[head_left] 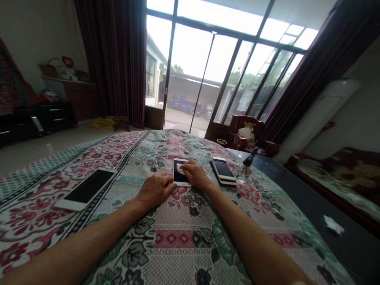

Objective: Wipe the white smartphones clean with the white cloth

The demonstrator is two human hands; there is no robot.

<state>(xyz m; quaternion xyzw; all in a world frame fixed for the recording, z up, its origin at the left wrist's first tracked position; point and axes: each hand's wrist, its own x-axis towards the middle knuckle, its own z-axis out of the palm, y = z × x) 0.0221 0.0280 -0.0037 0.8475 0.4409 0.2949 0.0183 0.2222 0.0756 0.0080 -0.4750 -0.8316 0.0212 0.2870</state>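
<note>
A white smartphone (184,184) with a dark screen lies on the flowered tablecloth in front of me. My left hand (156,190) is closed at its left edge, fingers curled and pressed against the side. In my right hand (194,174) a crumpled white tissue (179,168) is pinched and rests on the screen. To the right, a small stack of phones (224,170) sits on the cloth, a white-framed one on top. Beside the stack stands a clear spray bottle (244,171) with a black nozzle. Another white phone (88,188) lies face up, left of my left hand.
The patterned tablecloth (178,219) covers most of the table, leaving a dark tabletop (308,206) showing on the right. A crumpled white tissue (334,225) lies there. Wooden seats stand beyond on the right, with tall glass doors (204,75) ahead.
</note>
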